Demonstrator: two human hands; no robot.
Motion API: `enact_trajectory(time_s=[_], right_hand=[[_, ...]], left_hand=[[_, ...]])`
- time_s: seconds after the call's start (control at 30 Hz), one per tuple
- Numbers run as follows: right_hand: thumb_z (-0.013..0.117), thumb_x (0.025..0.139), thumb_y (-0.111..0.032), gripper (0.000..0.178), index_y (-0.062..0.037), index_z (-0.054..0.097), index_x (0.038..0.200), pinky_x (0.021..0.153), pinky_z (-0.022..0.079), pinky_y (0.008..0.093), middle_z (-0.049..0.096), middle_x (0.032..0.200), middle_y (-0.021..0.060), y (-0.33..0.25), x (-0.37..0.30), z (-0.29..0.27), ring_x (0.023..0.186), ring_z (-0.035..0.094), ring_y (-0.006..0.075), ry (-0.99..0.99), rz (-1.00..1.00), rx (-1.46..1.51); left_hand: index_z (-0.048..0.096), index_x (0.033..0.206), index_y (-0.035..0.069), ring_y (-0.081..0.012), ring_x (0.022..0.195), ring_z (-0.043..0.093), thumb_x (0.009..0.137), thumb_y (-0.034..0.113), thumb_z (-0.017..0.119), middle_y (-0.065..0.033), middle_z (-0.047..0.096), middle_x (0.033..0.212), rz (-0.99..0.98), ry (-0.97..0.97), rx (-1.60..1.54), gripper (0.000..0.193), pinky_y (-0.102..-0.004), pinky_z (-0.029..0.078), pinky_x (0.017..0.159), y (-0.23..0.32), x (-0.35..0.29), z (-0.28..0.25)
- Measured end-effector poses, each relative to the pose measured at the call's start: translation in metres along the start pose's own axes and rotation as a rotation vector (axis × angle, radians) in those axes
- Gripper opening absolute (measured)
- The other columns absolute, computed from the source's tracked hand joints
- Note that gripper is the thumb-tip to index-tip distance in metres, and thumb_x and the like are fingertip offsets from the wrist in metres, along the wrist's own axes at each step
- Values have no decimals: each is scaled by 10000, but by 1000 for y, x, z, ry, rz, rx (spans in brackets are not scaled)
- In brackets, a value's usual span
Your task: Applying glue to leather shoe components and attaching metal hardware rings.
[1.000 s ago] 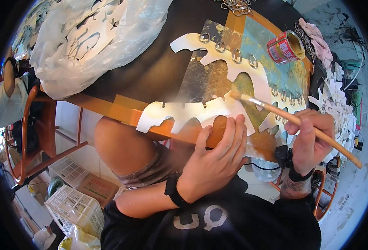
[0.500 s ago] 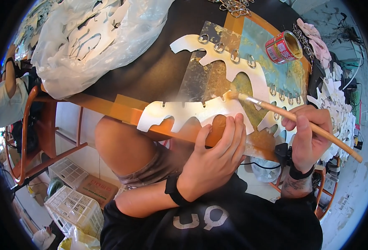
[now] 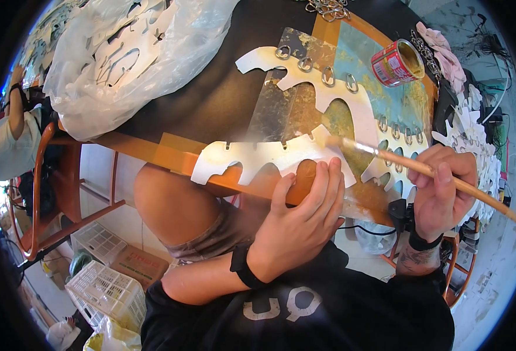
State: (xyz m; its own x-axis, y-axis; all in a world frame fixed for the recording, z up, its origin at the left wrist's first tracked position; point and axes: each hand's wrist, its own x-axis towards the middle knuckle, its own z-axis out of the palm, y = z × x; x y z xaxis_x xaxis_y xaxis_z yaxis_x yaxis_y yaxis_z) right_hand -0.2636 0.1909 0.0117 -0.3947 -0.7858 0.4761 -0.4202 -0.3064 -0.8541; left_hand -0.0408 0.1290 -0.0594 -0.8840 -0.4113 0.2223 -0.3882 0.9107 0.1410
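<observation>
My right hand [image 3: 445,193] grips the wooden handle of a paintbrush [image 3: 413,164]. The bristles meet a white, scalloped cut-out piece [image 3: 255,157] near the top of its right end. Small notches run along this piece's far edge, and its surface looks yellowish in patches. My left hand [image 3: 301,225] lies on the piece's near right part with fingers stretched out, holding nothing. Beyond it lies a similar white piece [image 3: 360,114] with metal rings [image 3: 328,76] along its edge. Another ringed piece [image 3: 393,136] sits left of my right hand, partly hidden by the brush.
An open red tin [image 3: 393,65] of yellowish paste stands at the table's right. A clear plastic bag [image 3: 88,114] of white cut-outs fills the far left. Metal chain [image 3: 328,8] lies at the back, a pink cloth [image 3: 442,52] at the right. Another person's arm [image 3: 16,114] shows far left.
My right hand and the brush have shifted slightly right, the bristles sliding right along the piece's end. My left hand stays nearly in place on the piece.
</observation>
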Motion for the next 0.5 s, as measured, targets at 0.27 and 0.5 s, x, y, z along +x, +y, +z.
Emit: enact_trajectory(time_s=[0.27,0.5], right_hand=[[598,1054,-49,108,-12,548,966,643,506,316,610,750,94,-3,-1,5,670,590,169,-1,-1,-103],[580,1053,-17,81,-3,556,977,648,497,279,628,766,100,-7,-1,6,671,599,153,-4,33,-270]], left_hand=[[597,1478,60,-226,1489,466,933,504,674,-124,512,1624,-7,2,-16,707,-588,259,1167,0,0,1],[636,1436,52,-232,1459,509,932,505,679,-125,542,1528,7,19,-31,679,-590,278,1150,-2,-1,-1]])
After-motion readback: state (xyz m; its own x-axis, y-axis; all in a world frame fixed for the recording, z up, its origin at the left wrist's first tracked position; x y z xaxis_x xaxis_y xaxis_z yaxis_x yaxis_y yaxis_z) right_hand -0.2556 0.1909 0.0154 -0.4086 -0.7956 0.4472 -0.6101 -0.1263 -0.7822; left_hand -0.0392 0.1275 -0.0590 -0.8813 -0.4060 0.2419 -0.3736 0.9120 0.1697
